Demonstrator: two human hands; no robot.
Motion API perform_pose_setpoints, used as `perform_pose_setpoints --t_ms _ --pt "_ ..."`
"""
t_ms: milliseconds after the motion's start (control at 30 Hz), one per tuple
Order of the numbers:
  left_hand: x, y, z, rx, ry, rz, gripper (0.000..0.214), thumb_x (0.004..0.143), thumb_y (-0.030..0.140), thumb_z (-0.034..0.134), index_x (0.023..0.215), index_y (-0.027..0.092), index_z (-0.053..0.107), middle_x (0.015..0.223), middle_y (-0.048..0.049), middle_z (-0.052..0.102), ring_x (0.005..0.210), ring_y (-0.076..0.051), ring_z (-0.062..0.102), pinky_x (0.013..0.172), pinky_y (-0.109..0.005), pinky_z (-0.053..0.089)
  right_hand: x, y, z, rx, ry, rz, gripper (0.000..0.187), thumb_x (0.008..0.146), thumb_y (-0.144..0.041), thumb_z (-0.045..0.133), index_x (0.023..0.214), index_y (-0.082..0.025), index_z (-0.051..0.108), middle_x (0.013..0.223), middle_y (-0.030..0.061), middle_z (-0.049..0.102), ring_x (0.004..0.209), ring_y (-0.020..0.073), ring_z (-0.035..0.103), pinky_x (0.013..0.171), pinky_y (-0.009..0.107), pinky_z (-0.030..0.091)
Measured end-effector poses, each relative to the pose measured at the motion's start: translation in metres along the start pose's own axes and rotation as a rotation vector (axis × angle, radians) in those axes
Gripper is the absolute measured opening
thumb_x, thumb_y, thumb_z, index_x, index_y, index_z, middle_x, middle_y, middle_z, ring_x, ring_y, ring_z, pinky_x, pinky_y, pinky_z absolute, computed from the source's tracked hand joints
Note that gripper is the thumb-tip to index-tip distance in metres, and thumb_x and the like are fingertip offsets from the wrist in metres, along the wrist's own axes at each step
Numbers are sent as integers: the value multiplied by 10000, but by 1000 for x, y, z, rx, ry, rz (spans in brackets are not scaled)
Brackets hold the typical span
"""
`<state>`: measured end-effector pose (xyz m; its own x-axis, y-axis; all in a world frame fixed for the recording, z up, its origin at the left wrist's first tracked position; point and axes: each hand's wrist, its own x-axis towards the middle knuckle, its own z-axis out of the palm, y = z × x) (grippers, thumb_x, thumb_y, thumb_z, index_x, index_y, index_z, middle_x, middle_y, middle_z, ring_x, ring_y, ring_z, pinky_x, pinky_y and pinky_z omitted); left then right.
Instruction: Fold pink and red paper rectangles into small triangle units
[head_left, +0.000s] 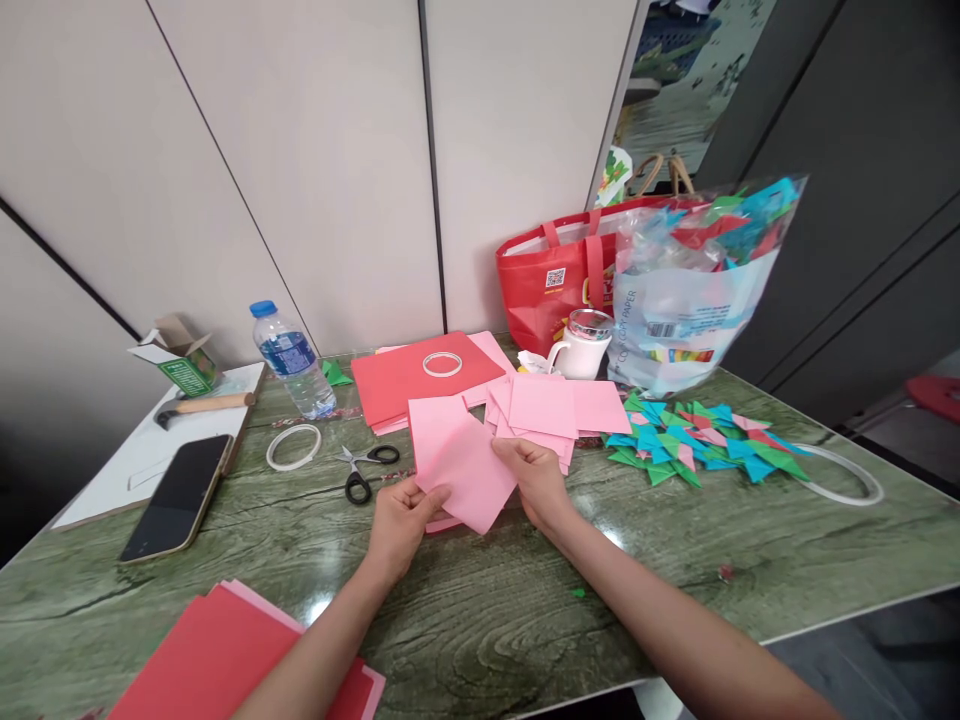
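Between my hands, above the middle of the table, is pink paper (463, 465), in what look like overlapping pieces. My left hand (401, 525) pinches its lower left edge, thumb on top. My right hand (534, 482) pinches the right edge between thumb and fingers. Just behind my right hand lies a loose pile of pink paper squares (541, 405). Red sheets (412, 378) with pink ones under them lie farther back, a white ring (442, 364) on top. Left of my left hand, scissors (364, 468) with black handles lie spread apart on the table.
Left are a phone (176, 498), hammer (206, 404), tape ring (293, 447) and water bottle (289, 360). Right are folded paper pieces (690, 440) on a white hoop (862, 480). A mug (581, 348), red bag (547, 290) and plastic bag (675, 320) stand behind. More red sheets (210, 650) lie front left.
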<state>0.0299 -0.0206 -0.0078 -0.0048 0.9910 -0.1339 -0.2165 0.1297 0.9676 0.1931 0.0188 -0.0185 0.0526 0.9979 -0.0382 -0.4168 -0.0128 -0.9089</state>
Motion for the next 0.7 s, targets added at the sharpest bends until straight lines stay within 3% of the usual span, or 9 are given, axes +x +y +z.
perform_pose_setpoints --t_ms 267,700 --pt "-1 11 -4 36 -15 45 241 600 319 717 731 119 685 688 -48 697 639 -180 632 673 -331 528 1 -1 -2 -7 -3 19 283 570 -423 713 604 -152 641 541 1 607 471 110 461 464 241 334" --pt "1 8 -7 94 39 105 192 603 311 713 594 128 657 542 3 639 533 -128 588 638 -285 513 4 0 -3 -14 4 -14 232 573 -384 720 615 -161 672 565 4 631 492 116 482 487 250 354"
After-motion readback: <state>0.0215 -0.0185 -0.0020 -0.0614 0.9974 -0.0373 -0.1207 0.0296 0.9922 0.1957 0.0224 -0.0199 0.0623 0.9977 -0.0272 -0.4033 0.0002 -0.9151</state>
